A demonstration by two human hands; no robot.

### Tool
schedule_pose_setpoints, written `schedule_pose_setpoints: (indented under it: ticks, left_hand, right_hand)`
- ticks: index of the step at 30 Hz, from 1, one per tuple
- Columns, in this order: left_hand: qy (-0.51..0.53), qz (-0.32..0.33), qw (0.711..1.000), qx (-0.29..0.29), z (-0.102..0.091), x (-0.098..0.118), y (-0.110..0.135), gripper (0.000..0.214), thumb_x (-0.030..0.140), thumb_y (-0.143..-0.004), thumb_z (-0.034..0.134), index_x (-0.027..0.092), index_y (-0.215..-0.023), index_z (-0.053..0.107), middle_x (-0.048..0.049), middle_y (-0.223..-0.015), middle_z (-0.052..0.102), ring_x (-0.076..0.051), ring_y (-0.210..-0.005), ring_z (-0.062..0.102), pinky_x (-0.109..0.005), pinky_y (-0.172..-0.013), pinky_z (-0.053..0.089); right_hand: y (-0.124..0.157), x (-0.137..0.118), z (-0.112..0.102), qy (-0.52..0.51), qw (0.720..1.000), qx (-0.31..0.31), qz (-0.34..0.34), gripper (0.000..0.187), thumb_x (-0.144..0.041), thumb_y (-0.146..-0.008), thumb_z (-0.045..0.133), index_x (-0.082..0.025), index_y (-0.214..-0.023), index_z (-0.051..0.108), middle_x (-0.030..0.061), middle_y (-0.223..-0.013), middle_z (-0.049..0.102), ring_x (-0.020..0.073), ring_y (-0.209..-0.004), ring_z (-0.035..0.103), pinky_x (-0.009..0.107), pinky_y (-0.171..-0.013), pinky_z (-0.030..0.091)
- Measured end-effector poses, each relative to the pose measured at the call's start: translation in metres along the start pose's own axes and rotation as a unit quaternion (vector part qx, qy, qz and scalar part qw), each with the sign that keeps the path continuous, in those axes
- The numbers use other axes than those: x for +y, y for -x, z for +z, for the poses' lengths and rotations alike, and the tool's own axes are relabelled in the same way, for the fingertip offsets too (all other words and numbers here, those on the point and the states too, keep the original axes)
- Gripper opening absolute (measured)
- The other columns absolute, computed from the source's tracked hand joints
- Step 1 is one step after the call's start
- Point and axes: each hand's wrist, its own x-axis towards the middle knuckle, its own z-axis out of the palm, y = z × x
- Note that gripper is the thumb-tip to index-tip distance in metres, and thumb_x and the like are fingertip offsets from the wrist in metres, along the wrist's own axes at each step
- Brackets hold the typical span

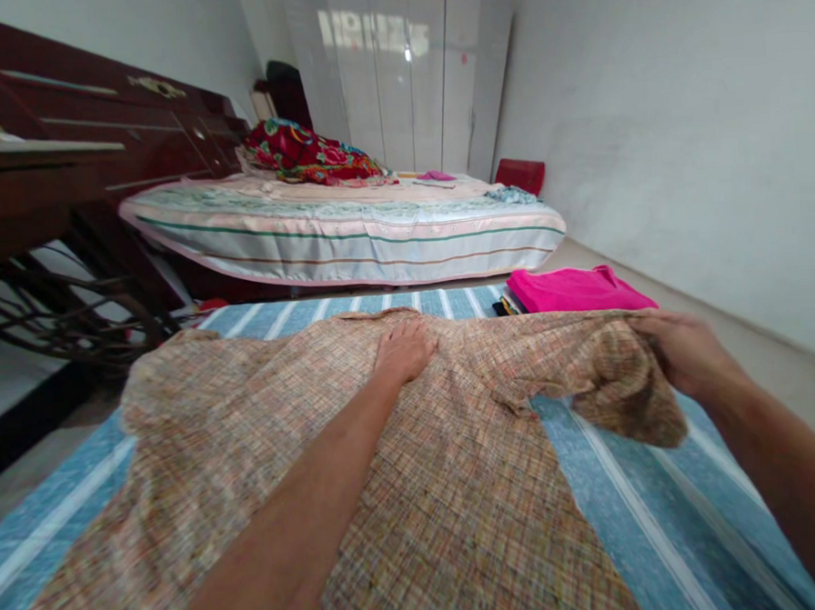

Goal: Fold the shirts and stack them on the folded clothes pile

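A tan checked shirt (417, 486) lies spread out on a blue and white striped mat (664, 510). My left hand (404, 349) rests flat on the shirt near its collar, fingers together and pressing down. My right hand (679, 350) is closed on the shirt's right sleeve (616, 380), holding it bunched and lifted a little off the mat.
A folded pink garment (574, 290) lies at the mat's far right corner. Beyond it is a low bed (349, 235) with a red flowered blanket (304, 153). A dark wooden treadle table (55, 232) stands at left, a white wardrobe (396, 78) at the back, a wall at right.
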Motion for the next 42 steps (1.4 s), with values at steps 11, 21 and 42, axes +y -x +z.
schedule_pose_setpoints:
  ticks: [11,21,42]
  left_hand:
    - [-0.006,0.0,1.0,0.001,0.001,-0.001,-0.001,0.058,0.05,-0.092,0.019,0.023,-0.142,0.033,-0.0008,-0.154,0.023,-0.026,-0.139,0.021,-0.049,-0.111,0.02]
    - [-0.006,0.002,1.0,0.005,0.003,-0.002,-0.002,0.059,0.051,-0.091,0.019,0.025,-0.142,0.033,-0.0002,-0.153,0.023,-0.025,-0.139,0.022,-0.049,-0.111,0.021]
    - [-0.006,0.001,1.0,0.004,0.004,0.0,0.001,0.058,0.049,-0.091,0.02,0.024,-0.142,0.032,-0.0016,-0.153,0.023,-0.026,-0.139,0.022,-0.048,-0.111,0.02]
  right_hand:
    - [0.067,0.008,0.064,0.463,0.816,-0.092,-0.335,0.031,-0.029,-0.094,0.035,-0.017,-0.108,0.06,0.0098,-0.105,0.062,0.0216,-0.098,0.057,0.032,-0.087,0.043]
    - [0.041,0.026,0.073,0.606,0.781,-0.107,-0.104,0.03,-0.035,-0.09,0.042,-0.017,-0.097,0.065,0.014,-0.105,0.063,0.0325,-0.102,0.056,0.049,-0.088,0.039]
    - [0.026,-0.017,0.187,0.521,0.797,-0.164,-0.259,0.033,-0.028,-0.096,0.032,-0.014,-0.109,0.058,0.0141,-0.116,0.056,0.0255,-0.113,0.046,0.035,-0.095,0.034]
